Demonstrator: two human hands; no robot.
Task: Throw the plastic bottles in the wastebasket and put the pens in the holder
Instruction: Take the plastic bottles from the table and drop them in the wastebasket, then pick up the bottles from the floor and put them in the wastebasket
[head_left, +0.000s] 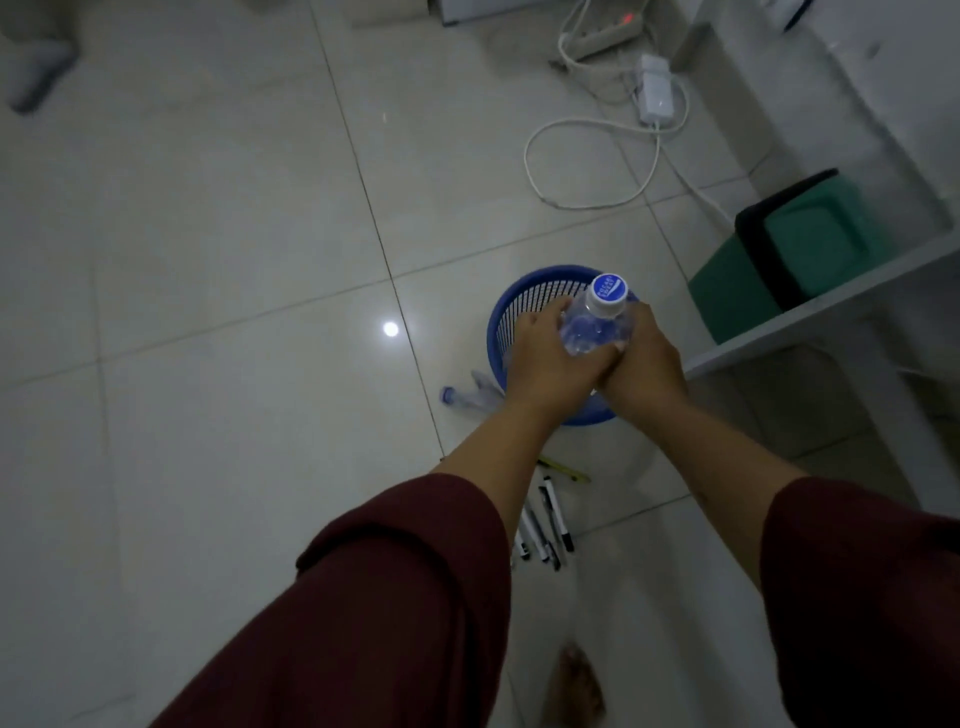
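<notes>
The person holds a clear plastic bottle (597, 325) with a blue cap between both hands: the left hand (545, 358) wraps its near-left side and the right hand (644, 358) presses against its right side, both grasping it, thumbs close together at its lower end. Directly beneath and beyond the hands sits the blue wastebasket (524, 301), its slatted wall showing just past the left fingers. The step in hand appears to be discarding this bottle; the hands may also be squeezing it, though that cannot be told for sure. The next move likely calls for letting go so it falls inside the rim. Just to the left of the left wrist, a second crumpled bottle (467, 395) lies on the floor touching or nearly touching the basket. Nearer the person, below the forearms, several pens (545, 519) lie on the tiles, waiting; no holder can be identified with confidence.
</notes>
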